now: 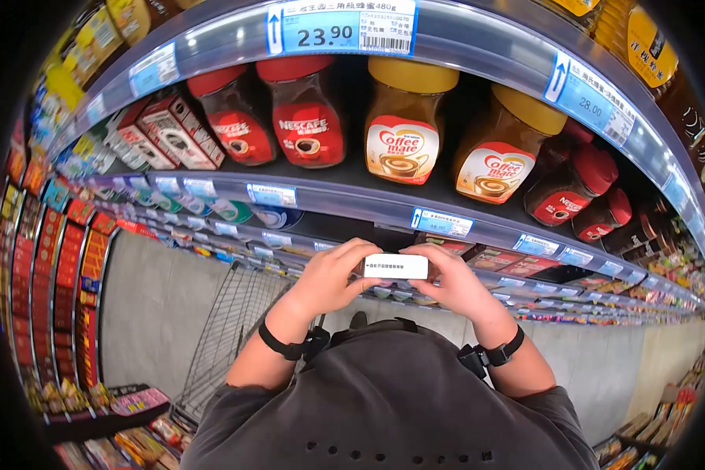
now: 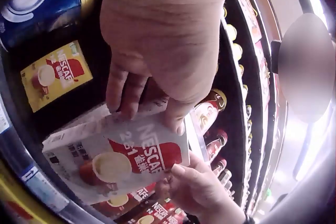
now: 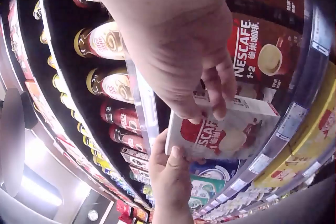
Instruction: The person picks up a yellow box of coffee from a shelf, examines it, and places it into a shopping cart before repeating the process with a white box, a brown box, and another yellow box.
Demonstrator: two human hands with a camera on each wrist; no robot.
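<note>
A white Nescafe coffee box (image 1: 395, 267) is held between both hands in front of the shelf, one narrow printed side facing up in the head view. My left hand (image 1: 333, 274) grips its left end, and my right hand (image 1: 451, 283) grips the right end. In the left wrist view, the coffee box (image 2: 123, 155) shows its red mug picture, with the left hand (image 2: 163, 50) at its upper edge. The right wrist view has the right hand (image 3: 181, 56) over the same coffee box (image 3: 228, 132), the left thumb on its near end.
Coffee jars (image 1: 309, 117) and creamer jars (image 1: 403, 125) line the shelf above the hands. A yellow Nescafe packet (image 2: 56, 76) lies on the dark shelf. Brown Nescafe boxes (image 3: 265, 50) stand beside the held box. To the left is a wire cart (image 1: 219, 329) on the grey floor.
</note>
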